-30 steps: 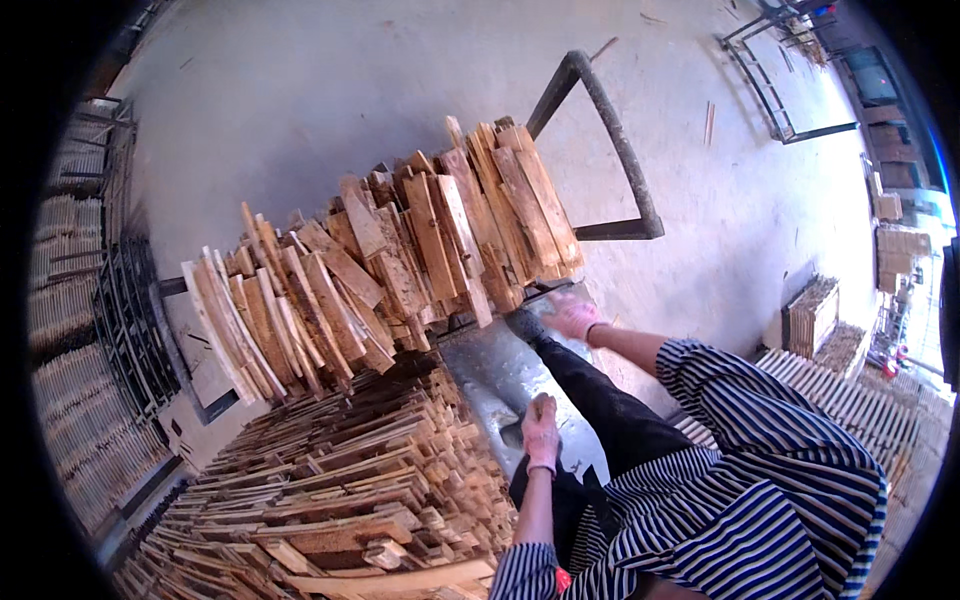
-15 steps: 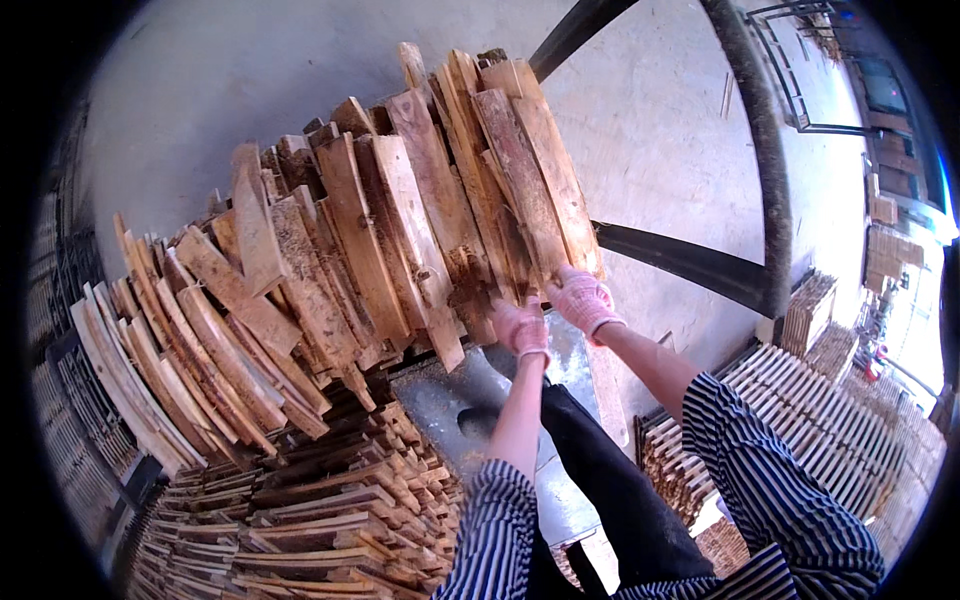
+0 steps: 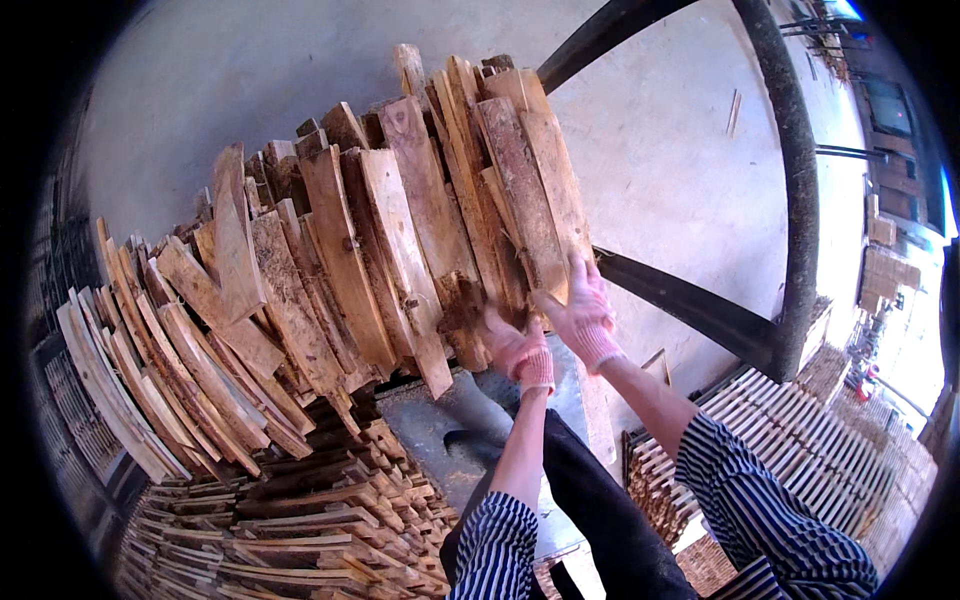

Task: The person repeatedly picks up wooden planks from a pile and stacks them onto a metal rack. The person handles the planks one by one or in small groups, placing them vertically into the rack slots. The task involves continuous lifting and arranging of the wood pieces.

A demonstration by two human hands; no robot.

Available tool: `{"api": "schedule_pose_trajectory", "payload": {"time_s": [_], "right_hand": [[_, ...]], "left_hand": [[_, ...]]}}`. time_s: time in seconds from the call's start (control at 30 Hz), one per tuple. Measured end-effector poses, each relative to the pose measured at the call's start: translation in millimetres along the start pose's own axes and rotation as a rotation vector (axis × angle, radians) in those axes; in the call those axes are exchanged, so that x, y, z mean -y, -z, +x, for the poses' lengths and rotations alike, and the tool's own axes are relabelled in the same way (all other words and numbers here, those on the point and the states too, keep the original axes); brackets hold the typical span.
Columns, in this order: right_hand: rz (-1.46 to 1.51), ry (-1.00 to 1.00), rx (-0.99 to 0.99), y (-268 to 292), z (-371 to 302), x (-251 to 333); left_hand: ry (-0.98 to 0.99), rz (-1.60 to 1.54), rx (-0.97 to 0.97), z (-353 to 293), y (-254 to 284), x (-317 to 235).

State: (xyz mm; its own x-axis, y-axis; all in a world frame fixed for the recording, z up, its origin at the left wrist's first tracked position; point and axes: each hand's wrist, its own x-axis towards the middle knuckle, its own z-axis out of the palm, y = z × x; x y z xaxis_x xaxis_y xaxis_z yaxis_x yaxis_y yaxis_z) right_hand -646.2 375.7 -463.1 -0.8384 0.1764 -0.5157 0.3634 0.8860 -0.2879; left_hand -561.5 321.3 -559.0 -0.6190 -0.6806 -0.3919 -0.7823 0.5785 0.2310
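A long pile of rough wooden boards (image 3: 440, 220) lies side by side, with the near ends toward me. Both my hands wear pink knit gloves at the pile's near right end. My right hand (image 3: 585, 318) is open, its fingers stretched toward the end of the rightmost board (image 3: 555, 175) and its thumb spread left. To its left, my left hand (image 3: 520, 352) is open beside the near ends of a reddish-brown board (image 3: 515, 170) and its neighbours; its fingertips are somewhat blurred. I see no board lifted in either hand.
A black metal frame (image 3: 690, 305) reaches out right of the pile. More stacked boards (image 3: 320, 540) stand at lower left, and slatted stacks (image 3: 800, 440) at right. A grey metal sheet (image 3: 470, 410) lies below my hands. Thin sticks (image 3: 734, 112) lie on the concrete floor.
My view has shifted slightly. The fingers of both hands have spread, and my hands have drawn a little back from the board ends. The boards keep the same arrangement.
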Motion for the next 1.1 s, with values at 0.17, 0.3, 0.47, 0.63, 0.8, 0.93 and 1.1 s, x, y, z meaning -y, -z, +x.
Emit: {"api": "schedule_pose_trajectory", "payload": {"time_s": [0.17,0.3,0.47,0.63,0.8,0.93,1.1], "right_hand": [[-0.264,-0.158,0.162,-11,27,32],[-0.199,-0.089,0.206,1,35,26],[-0.3,-0.109,0.358,9,48,19],[-0.218,0.064,0.242,26,16,33],[0.219,0.105,0.307,38,-48,46],[1.199,-0.258,0.644,35,-78,52],[1.547,-0.402,1.064,61,-156,63]], "left_hand": [[0.265,0.046,0.316,16,-28,-7],[0.208,-0.005,0.369,8,-26,-11],[0.02,-0.123,0.236,17,-44,-2],[0.111,-0.709,0.44,37,8,16],[0.408,-1.433,0.861,19,163,34],[0.4,-1.616,1.068,-42,268,55],[0.684,-1.695,1.184,-137,366,98]]}}
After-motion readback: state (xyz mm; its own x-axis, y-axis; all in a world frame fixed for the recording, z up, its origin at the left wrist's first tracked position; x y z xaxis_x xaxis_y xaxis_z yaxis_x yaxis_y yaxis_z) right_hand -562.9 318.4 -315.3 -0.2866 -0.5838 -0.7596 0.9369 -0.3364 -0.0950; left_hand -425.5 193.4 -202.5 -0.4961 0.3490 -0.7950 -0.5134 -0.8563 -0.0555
